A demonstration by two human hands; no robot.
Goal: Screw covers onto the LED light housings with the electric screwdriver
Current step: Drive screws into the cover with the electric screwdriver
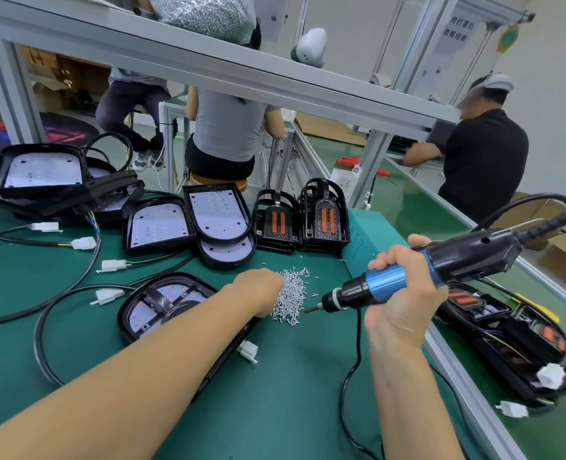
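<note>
Left of the screw pile [291, 293], the housing [162, 310] with its cover lay on the counter [291, 376], partly under my forearm. My left hand [258, 290] dug into the pile's left edge; I could not tell whether its grip had a screw. Right of the pile, my right hand [401, 293] wrapped the electric screwdriver [407, 273], bit aimed at the pile. A careless pinch could have scattered screws, or the bit nudged them off.
</note>
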